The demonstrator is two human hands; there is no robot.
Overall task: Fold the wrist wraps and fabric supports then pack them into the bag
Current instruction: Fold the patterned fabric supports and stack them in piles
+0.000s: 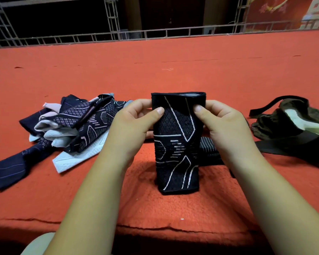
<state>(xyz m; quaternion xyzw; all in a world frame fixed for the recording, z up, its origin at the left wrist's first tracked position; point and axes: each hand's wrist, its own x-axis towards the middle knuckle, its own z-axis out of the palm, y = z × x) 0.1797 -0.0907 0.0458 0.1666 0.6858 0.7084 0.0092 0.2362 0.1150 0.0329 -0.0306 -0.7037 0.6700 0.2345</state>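
Head view: left hand (pixel 136 118) and right hand (pixel 219 122) pinching the black support (pixel 177 144), mid-fold.
Next I'd guess halve it, then the bag (pixel 293 124) right of it.

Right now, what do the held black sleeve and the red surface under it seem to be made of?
The black sleeve looks like matte, stretchy knit fabric: mesh diamond texture and woven-in white lines show. The red surface is probably felt or fleece cloth, matte: nubby pile shows near the front edge.

Black white-lined support (pixel 176 144) held upright; jumbled pile of supports (pixel 77 126) lies left, dark bag (pixel 276 124) right.
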